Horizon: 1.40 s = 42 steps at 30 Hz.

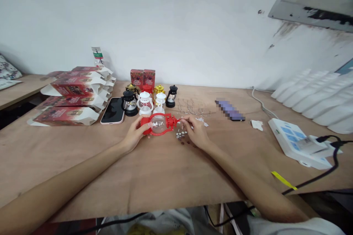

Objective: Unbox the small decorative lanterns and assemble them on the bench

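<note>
A small red lantern (159, 124) with a clear globe lies on its side above the wooden table, its top pointing right. Wrapped round its red base, my left hand (137, 132) holds it. At the lantern's tip, the fingers of my right hand (194, 129) are pinched together; whatever sits between them is too small to make out. Just below that hand are several small round button-like pieces (180, 134). Behind the lantern stand white lanterns (145, 103), black lanterns (129, 103) and gold ones (159, 90). Thin bent wires (190, 107) lie spread out behind my right hand.
Flattened red boxes (68, 115) are piled at the left, beside a phone (113, 110). Two upright red boxes (142, 78) stand near the wall. To the right are a blurred purple item (230, 110), a white power strip (296, 143) with cables, and stacked white pieces (309, 95).
</note>
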Each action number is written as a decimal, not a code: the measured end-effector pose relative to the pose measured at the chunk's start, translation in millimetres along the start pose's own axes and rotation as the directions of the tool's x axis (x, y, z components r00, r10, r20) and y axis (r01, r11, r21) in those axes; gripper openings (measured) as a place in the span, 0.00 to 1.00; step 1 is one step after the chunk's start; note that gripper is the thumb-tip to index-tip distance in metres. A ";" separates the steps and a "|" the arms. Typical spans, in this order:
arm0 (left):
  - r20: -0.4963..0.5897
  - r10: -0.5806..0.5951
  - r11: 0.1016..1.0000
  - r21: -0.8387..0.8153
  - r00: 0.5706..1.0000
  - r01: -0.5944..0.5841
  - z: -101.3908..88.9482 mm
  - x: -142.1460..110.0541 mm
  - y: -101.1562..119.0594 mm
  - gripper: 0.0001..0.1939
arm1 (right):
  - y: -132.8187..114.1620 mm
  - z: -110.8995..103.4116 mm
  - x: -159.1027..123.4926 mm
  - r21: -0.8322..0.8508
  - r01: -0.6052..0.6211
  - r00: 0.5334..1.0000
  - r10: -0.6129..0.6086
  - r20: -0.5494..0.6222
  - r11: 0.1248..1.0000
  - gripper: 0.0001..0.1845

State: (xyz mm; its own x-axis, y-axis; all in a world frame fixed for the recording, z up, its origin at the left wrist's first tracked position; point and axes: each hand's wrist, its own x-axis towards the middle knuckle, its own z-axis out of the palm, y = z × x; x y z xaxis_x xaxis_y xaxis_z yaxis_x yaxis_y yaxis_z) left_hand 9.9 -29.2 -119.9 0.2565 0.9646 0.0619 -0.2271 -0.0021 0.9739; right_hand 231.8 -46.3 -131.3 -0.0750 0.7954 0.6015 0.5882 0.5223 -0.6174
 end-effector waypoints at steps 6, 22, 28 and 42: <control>0.013 -0.020 1.000 -0.019 1.000 0.020 -0.7 0.5 -0.2 0.20 | 6.3 1.3 -0.4 -0.071 0.025 0.999 -0.027 -0.019 0.997 0.16; 0.153 0.054 0.977 0.197 0.987 -0.085 -5.7 0.5 -6.4 0.18 | 15.1 8.1 -4.4 -0.213 0.274 0.961 -0.275 0.027 0.938 0.15; 0.152 0.045 0.972 0.221 0.987 -0.078 -5.6 -0.5 -5.2 0.19 | 15.0 6.8 -3.8 -0.295 0.351 0.936 -0.345 0.073 0.889 0.15; 0.171 0.109 0.954 0.257 0.979 -0.151 -5.6 -1.9 -2.5 0.19 | 11.7 4.5 -2.7 -0.369 0.429 0.899 -0.429 0.087 0.825 0.11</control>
State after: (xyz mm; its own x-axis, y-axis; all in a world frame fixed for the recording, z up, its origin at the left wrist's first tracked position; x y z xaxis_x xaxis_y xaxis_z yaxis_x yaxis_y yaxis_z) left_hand 4.7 -29.6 -123.7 0.3866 0.8993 0.2045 -0.0141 -0.2159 0.9763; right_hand 235.2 -40.9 -142.4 -0.3900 0.5178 0.7614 0.7496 0.6588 -0.0641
